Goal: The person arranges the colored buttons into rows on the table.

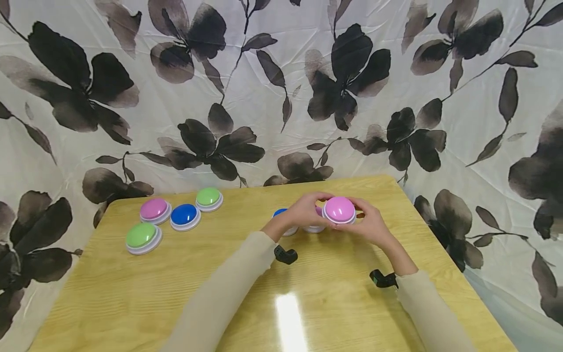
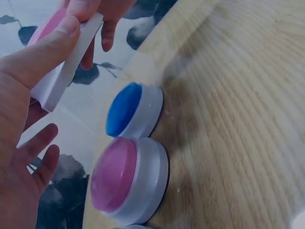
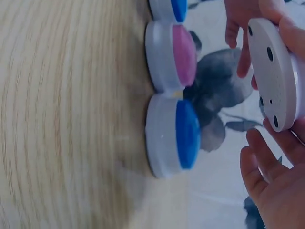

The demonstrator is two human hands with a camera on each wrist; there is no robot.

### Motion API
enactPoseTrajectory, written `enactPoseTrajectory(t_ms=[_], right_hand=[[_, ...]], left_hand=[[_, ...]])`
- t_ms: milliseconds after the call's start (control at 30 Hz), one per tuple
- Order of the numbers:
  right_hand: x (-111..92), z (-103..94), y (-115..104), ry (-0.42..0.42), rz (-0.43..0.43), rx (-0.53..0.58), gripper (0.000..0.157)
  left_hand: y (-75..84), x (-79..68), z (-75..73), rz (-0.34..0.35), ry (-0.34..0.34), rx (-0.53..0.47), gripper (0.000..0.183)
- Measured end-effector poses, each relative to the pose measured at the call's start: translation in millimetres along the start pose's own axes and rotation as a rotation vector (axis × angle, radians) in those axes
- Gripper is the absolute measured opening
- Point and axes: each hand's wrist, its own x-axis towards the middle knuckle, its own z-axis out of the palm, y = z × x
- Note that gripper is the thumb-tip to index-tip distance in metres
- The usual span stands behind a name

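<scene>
Both my hands hold a pink push button (image 1: 340,209) with a white base, raised above the table. My left hand (image 1: 303,211) grips its left edge between thumb and fingers; my right hand (image 1: 371,222) grips the right edge. The button's white underside, with dark holes, shows in the right wrist view. Below the hands a row of buttons stands on the table: a blue button (image 3: 188,133), another pink button (image 3: 183,55) and a second blue button (image 3: 178,8). In the head view my hands and the held button partly hide this row.
On the wooden table (image 1: 211,274), at the left, stand a pink button (image 1: 154,209), a blue button (image 1: 184,214) and two green buttons, one farther back (image 1: 208,196) and one nearer (image 1: 140,235). A floral cloth (image 1: 281,98) hangs behind the table.
</scene>
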Motion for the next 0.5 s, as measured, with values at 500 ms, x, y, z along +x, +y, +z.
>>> enactPoseTrajectory(t_ms=[500], right_hand=[[5, -25.3, 48, 0.03, 0.178, 0.02, 0.076]], left_hand=[[0.3, 54.4, 17.3, -0.085, -0.105, 0.082, 0.078]])
